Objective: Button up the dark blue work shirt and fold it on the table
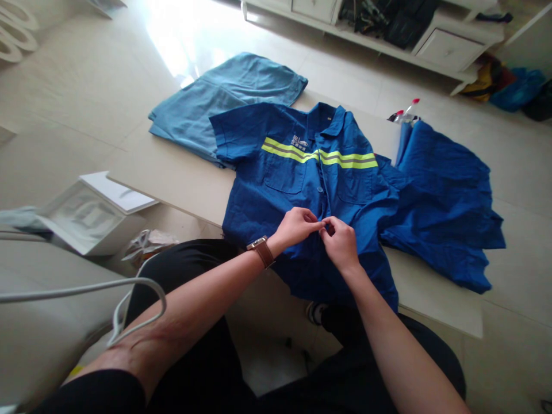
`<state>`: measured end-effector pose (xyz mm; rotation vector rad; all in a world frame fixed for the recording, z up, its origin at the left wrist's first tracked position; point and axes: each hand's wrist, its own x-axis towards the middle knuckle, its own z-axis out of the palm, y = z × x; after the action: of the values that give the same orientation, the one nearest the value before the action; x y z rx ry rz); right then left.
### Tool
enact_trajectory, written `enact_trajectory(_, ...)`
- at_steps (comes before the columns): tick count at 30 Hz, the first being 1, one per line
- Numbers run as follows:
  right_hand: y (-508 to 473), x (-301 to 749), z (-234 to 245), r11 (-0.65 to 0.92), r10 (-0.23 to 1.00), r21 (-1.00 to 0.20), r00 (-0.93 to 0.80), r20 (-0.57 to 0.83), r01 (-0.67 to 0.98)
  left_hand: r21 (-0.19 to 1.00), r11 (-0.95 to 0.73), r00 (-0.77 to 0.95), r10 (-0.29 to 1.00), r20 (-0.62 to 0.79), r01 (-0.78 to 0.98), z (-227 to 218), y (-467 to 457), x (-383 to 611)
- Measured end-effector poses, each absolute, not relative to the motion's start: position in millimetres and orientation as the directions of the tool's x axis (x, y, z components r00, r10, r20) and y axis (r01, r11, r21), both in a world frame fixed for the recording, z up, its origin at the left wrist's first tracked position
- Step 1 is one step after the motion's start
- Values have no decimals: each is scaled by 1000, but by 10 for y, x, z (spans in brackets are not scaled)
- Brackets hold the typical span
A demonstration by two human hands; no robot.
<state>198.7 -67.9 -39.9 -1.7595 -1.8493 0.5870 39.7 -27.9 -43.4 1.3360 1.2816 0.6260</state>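
Blue shirt (302,190) placket pinched by left hand (294,226), right hand (340,241), fingertips meeting

free: bare table (172,172) left of shirt (302,190) | blocked: light-blue garment (224,98) behind, blue cloth (444,201) right

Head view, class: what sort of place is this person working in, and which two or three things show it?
Probably a room in a home. A low table stands on a pale tiled floor, with a white drawer unit behind. Both hands, left hand and right hand, pinch the blue work shirt.
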Motion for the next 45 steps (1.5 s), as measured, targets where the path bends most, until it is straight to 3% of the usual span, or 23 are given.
enact_trajectory(5, -680, 1960, -389, 69, 996, -636, -14, 90, 768, 938, 301, 240, 911, -336, 172, -575, -260, 428)
enact_trajectory(13, -663, 1950, -378, 54, 993, -697, 32, 110, 715, 955, 273, 204, 935, -291, 113, -539, -258, 471)
enact_trajectory(21, -629, 1956, -459, -4, 984, -776, 140, 108, 631, 952, 258, 230, 929, -291, 163, -539, -227, 462)
enact_trajectory(29, -584, 2006, -591, -204, 962, -898, 249, -110, 390, 935, 39, 244, 961, -132, 352, -393, -317, 461)
enact_trajectory(37, -563, 2056, -458, -25, 993, -793, 106, 50, 609, 899, 147, 346, 888, -305, 413, -296, -299, 376)
enact_trajectory(45, -598, 2019, -486, 57, 996, -743, 13, 88, 667, 824, 221, 563, 637, -527, 522, -316, -315, 327)
